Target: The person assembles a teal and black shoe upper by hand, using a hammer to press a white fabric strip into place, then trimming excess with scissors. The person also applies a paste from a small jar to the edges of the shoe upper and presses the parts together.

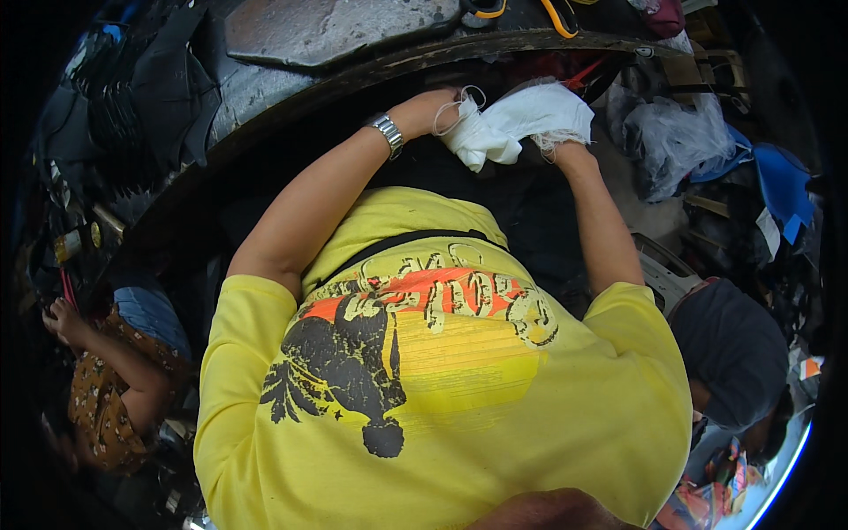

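A frayed white cloth (521, 119), bunched in folds with loose threads at its ends, is held up between my hands, below the edge of the workbench. My left hand (435, 111) grips its left end; the cloth hides part of the fingers, and threads loop over them. At the right end, my right hand (568, 153) has hold of the cloth, which drapes over it and covers most of its fingers.
A workbench (291, 84) curves across the top, bearing a thick grey slab (340, 31), yellow-handled scissors (561, 16) and stacked black pieces (177, 84). Crumpled clear plastic (676, 146) lies at right beside a blue plastic object (782, 181). Other people sit at left (119, 380) and right (733, 349).
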The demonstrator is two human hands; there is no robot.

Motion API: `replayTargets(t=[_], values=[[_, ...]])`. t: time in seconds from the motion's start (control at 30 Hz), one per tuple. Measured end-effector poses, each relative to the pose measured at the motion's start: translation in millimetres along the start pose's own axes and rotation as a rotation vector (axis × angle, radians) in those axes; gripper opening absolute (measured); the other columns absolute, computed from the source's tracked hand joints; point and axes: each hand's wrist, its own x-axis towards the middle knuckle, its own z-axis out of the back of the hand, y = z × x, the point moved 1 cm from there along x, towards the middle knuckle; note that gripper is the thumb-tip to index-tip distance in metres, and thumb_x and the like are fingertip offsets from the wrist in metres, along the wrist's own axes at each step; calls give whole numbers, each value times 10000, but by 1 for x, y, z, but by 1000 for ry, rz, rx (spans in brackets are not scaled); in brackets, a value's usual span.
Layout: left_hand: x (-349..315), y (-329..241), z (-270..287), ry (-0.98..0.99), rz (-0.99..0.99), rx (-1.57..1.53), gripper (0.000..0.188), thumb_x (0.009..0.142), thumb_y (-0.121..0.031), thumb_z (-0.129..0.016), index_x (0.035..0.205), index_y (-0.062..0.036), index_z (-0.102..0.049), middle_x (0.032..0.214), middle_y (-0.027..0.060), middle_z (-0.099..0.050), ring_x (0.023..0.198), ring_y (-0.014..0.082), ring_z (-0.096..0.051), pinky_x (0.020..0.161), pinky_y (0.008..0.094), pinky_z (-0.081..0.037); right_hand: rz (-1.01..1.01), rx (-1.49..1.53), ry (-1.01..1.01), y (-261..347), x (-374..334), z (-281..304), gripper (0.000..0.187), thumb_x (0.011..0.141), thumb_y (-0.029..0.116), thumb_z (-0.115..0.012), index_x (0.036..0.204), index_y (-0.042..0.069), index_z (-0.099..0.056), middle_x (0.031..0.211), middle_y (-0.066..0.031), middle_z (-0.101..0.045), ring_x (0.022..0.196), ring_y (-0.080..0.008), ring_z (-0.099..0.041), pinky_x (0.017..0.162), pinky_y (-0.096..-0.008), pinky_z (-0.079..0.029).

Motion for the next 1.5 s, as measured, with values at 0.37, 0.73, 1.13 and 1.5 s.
replayTargets(t=[0.37,0.73,1.13,1.5], values=[[22,9,-5,83,149,156,405,910,-300,-574,1147,18,-656,1098,244,-691,968,327,-676,830,401,-515,177,181,-408,54,-12,47,195,815,220,-650,942,79,-695,990,-134,-706,915,-315,-678,835,-371,-534],[32,4,-24,-472,376,-1176,247,969,-187,-533,1156,-52,-620,1126,136,-664,1004,242,-629,847,391,-514,411,190,-330,87,-58,43,565,825,101,-539,1388,71,-524,1456,-164,-493,1355,-312,-465,1135,-424,-353],[47,15,-22,-874,466,-1718,243,1029,-230,-518,1208,-74,-571,1209,110,-645,1081,248,-639,921,413,-542,556,-223,-98,69,-90,3,353,902,139,-472,1136,-39,-668,1202,-183,-646,1239,-330,-547,1168,-507,-242],[53,43,-26,-940,344,-1641,144,975,-196,-593,1082,-99,-594,1121,73,-642,1057,232,-621,926,424,-530,532,-120,501,82,-102,67,309,911,171,-508,1093,17,-705,1138,-175,-700,1304,-315,-527,1198,-598,-121]])
